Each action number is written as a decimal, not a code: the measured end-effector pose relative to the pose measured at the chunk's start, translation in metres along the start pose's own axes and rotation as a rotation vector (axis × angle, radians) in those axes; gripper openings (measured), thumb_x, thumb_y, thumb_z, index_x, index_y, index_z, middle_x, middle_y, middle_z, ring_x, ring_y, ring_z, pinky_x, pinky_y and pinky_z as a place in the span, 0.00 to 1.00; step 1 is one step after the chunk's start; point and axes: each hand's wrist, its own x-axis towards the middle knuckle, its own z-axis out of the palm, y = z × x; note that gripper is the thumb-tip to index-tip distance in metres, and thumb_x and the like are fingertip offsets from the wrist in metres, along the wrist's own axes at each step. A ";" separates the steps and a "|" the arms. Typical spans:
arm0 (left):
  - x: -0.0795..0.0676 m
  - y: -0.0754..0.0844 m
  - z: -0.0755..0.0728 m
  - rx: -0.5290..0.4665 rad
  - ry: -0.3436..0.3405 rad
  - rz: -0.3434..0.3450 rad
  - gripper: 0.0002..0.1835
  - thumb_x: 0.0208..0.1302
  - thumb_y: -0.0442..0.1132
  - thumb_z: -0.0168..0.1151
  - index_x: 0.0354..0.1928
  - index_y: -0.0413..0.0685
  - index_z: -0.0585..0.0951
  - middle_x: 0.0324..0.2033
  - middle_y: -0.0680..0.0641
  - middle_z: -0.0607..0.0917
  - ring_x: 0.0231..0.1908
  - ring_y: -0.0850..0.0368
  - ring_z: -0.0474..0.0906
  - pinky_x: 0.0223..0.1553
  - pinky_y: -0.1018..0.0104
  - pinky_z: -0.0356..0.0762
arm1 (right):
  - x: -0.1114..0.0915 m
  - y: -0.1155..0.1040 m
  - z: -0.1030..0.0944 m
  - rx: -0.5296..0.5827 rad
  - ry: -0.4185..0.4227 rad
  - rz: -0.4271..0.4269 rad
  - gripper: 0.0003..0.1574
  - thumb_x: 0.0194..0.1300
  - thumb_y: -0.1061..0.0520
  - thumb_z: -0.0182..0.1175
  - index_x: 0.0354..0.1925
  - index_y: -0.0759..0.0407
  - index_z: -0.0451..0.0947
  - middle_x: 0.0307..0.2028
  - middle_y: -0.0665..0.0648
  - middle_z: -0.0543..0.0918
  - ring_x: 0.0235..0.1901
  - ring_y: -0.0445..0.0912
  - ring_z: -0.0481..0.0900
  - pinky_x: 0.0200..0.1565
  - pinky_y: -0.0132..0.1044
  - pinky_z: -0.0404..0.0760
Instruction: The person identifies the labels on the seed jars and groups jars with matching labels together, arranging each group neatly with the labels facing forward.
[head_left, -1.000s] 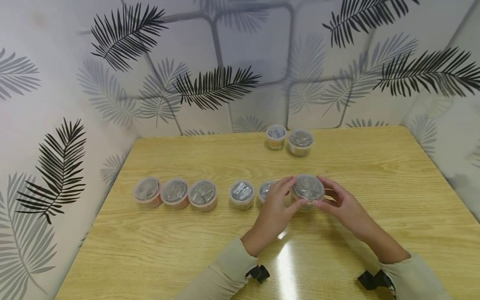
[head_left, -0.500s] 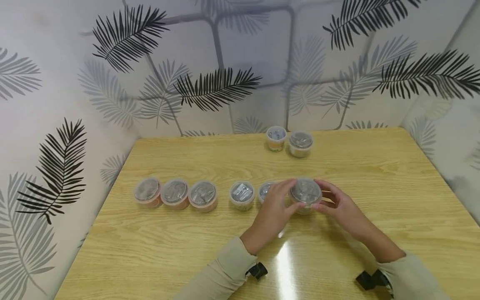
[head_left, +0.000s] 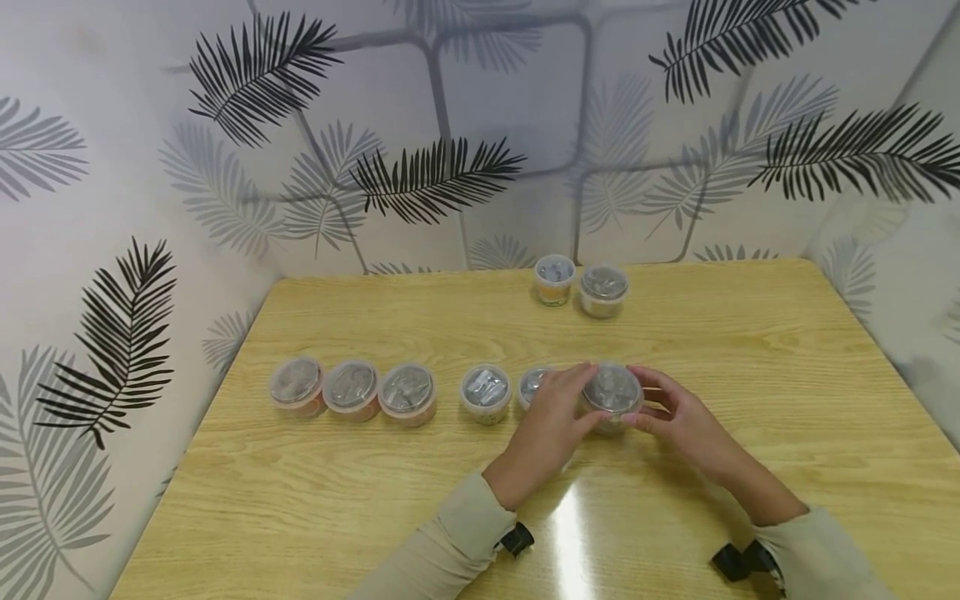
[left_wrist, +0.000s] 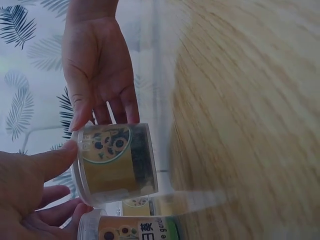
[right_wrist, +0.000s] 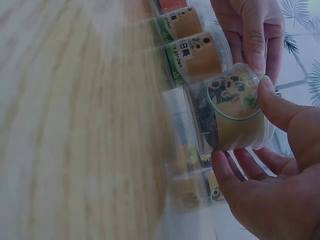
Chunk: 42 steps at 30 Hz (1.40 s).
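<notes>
Both hands hold one round, clear plastic tub [head_left: 613, 388] between them, upright, at the right end of the front row. Its lid shows a grey packet beneath; dark filling and a flower-printed label [right_wrist: 235, 97] show through its wall. My left hand [head_left: 542, 429] grips the lid side, thumb in front and fingers behind. From the other side my right hand [head_left: 682, 425] grips it, its thumb at the lid rim in the right wrist view. Just left of it, a smaller tub [head_left: 531, 383] is partly hidden by the left hand.
Another small tub [head_left: 485, 393] stands further left in the row. Beyond it are three wider pinkish tubs [head_left: 407, 392] side by side. Two more tubs [head_left: 602, 290] stand at the back of the wooden table [head_left: 375, 508], near the leaf-patterned wall [head_left: 510, 100].
The held tub has come slightly nearer and a little left, with both hands moving along. The other tubs stay in place, and the grip looks the same.
</notes>
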 end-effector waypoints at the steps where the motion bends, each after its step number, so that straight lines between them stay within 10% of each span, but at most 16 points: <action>1: 0.000 0.000 0.000 0.013 -0.006 0.003 0.33 0.58 0.47 0.64 0.64 0.46 0.68 0.61 0.50 0.71 0.57 0.56 0.66 0.58 0.66 0.64 | 0.000 0.000 0.000 0.003 0.000 0.007 0.43 0.60 0.57 0.63 0.69 0.57 0.55 0.60 0.64 0.64 0.57 0.58 0.66 0.50 0.27 0.73; 19: -0.002 0.000 0.001 0.158 -0.026 0.109 0.28 0.63 0.44 0.60 0.64 0.46 0.68 0.61 0.48 0.69 0.58 0.56 0.65 0.57 0.69 0.65 | 0.004 0.010 -0.004 0.022 -0.024 0.048 0.46 0.60 0.55 0.64 0.70 0.56 0.52 0.63 0.64 0.61 0.59 0.61 0.64 0.49 0.31 0.75; 34: 0.004 -0.003 -0.006 0.019 -0.062 0.083 0.24 0.68 0.44 0.54 0.64 0.46 0.68 0.61 0.49 0.68 0.60 0.57 0.63 0.57 0.67 0.66 | 0.009 0.005 -0.010 -0.012 -0.048 0.061 0.48 0.61 0.53 0.63 0.71 0.56 0.49 0.65 0.63 0.58 0.62 0.59 0.60 0.50 0.30 0.73; 42: 0.028 0.009 -0.042 -0.171 -0.095 -0.014 0.23 0.71 0.46 0.49 0.64 0.49 0.67 0.61 0.51 0.69 0.60 0.59 0.63 0.57 0.64 0.66 | 0.025 -0.024 -0.030 -0.169 0.000 0.041 0.43 0.68 0.45 0.53 0.72 0.55 0.46 0.67 0.65 0.55 0.64 0.60 0.56 0.57 0.56 0.64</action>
